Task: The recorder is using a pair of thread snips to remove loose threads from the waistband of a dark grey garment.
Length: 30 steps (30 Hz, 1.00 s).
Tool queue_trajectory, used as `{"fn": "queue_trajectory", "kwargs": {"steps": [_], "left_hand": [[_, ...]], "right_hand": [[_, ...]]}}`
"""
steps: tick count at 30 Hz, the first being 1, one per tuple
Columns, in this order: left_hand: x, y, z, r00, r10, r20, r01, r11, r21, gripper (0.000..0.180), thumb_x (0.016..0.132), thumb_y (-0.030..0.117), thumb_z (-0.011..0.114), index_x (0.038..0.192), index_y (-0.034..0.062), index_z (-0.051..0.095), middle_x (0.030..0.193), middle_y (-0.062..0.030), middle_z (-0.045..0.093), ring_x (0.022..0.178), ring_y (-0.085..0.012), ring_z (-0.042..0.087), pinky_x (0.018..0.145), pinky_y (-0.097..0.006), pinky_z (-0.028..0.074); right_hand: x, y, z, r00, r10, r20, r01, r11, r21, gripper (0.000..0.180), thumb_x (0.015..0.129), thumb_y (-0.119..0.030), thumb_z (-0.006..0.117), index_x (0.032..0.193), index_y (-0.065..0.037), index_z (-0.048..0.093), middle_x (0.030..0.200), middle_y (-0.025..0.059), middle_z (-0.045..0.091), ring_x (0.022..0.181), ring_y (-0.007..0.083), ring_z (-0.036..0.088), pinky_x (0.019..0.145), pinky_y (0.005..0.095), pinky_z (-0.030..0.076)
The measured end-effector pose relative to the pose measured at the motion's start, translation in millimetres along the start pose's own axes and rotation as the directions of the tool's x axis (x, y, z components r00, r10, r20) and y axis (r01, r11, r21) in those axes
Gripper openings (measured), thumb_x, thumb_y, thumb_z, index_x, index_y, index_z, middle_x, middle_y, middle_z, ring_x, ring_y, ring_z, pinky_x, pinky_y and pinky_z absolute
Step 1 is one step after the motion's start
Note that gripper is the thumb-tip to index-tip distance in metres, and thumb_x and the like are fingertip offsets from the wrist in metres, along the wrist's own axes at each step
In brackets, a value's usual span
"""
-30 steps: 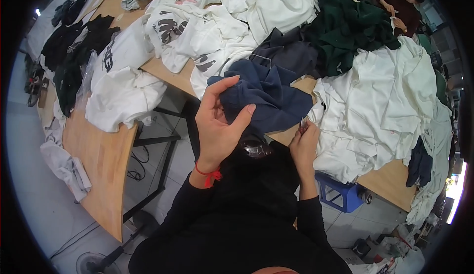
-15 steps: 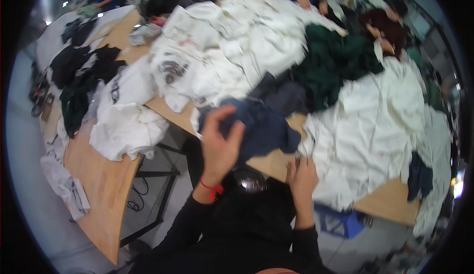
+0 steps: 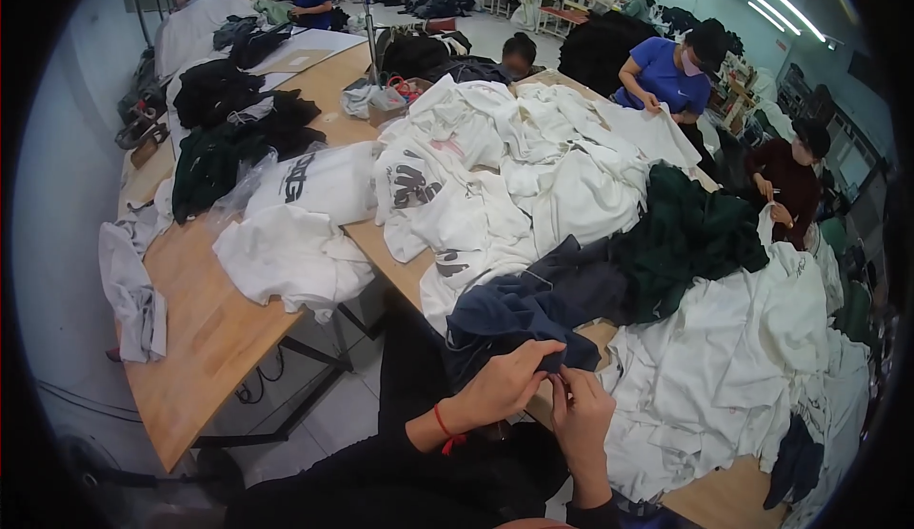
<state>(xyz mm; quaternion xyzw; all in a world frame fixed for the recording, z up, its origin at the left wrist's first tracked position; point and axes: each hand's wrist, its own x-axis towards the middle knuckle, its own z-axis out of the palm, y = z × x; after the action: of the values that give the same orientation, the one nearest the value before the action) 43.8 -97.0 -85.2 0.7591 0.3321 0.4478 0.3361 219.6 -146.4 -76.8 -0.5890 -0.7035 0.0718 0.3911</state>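
Observation:
A navy blue garment [image 3: 505,315] lies bunched at the near edge of the table before me. My left hand [image 3: 500,381], with a red string bracelet [image 3: 445,429] at its wrist, pinches a bit of that garment between thumb and fingers. Close beside it, my right hand [image 3: 583,419] has its fingertips pressed together at the same bit of cloth. What my right hand holds, if anything, is too small to make out. Behind the navy garment lie a dark grey one [image 3: 586,277] and a dark green one [image 3: 690,239].
White garments [image 3: 571,177] are heaped across the table, with another white pile [image 3: 724,367] at the right. A wooden side table [image 3: 205,329] on the left bears a white garment [image 3: 295,258] and a printed plastic bag [image 3: 319,181]. Co-workers [image 3: 666,77] handle cloth at the far side.
My view has tilted up and steadied. My left hand, raised with fingers apart before, has come down to the navy garment and closed on it; my two hands now meet.

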Motion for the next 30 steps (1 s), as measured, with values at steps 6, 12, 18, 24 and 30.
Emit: {"fn": "queue_trajectory", "kwargs": {"steps": [6,12,18,24,30], "left_hand": [[2,0,-4,0.995,0.101,0.019,-0.103,0.992,0.069,0.052,0.091,-0.007,0.065,0.142,-0.0010,0.055,0.112,-0.0205,0.065,0.089,-0.0387,0.072,0.075,-0.041,0.059],[-1,-3,-9,0.994,0.095,0.059,-0.101,0.990,0.098,0.053,0.090,-0.007,0.063,0.142,0.0001,0.056,0.104,-0.0186,0.062,0.082,-0.0365,0.069,0.070,-0.041,0.057],[-2,-4,-9,0.994,0.100,0.036,-0.103,0.990,0.098,0.052,0.090,-0.007,0.063,0.141,0.0000,0.057,0.105,-0.0183,0.063,0.081,-0.0361,0.069,0.070,-0.040,0.057],[-2,-2,-13,0.998,0.043,0.038,-0.045,0.997,0.063,0.051,0.090,-0.004,0.068,0.139,0.0015,0.060,0.108,-0.0177,0.066,0.088,-0.0366,0.072,0.074,-0.042,0.059],[-1,-2,-6,0.996,0.059,0.061,-0.062,0.996,0.062,0.051,0.089,-0.004,0.070,0.139,0.0009,0.060,0.112,-0.0182,0.067,0.092,-0.0371,0.073,0.078,-0.041,0.060]], "right_hand": [[5,2,9,0.999,-0.010,-0.045,0.013,0.999,0.051,0.011,0.089,0.003,0.080,0.097,0.005,0.073,0.087,0.0172,0.074,0.067,0.0297,0.073,0.061,0.0356,0.057],[11,-11,2,0.999,-0.040,-0.021,0.041,0.998,0.041,0.007,0.089,0.006,0.077,0.094,0.005,0.071,0.085,0.0162,0.072,0.065,0.0291,0.072,0.058,0.0355,0.055],[9,-12,-2,0.998,-0.031,0.047,0.030,0.999,0.018,0.009,0.089,0.007,0.073,0.097,0.005,0.069,0.084,0.0152,0.070,0.065,0.0279,0.073,0.056,0.0344,0.053],[7,-1,2,0.997,0.079,-0.022,-0.073,0.974,0.214,0.012,0.090,0.005,0.074,0.102,0.006,0.071,0.088,0.0174,0.072,0.068,0.0247,0.074,0.058,0.0335,0.054],[5,-8,3,0.998,0.050,-0.042,-0.046,0.995,0.092,0.012,0.088,0.003,0.079,0.098,0.005,0.074,0.087,0.0158,0.074,0.068,0.0262,0.074,0.061,0.0337,0.055]]}}
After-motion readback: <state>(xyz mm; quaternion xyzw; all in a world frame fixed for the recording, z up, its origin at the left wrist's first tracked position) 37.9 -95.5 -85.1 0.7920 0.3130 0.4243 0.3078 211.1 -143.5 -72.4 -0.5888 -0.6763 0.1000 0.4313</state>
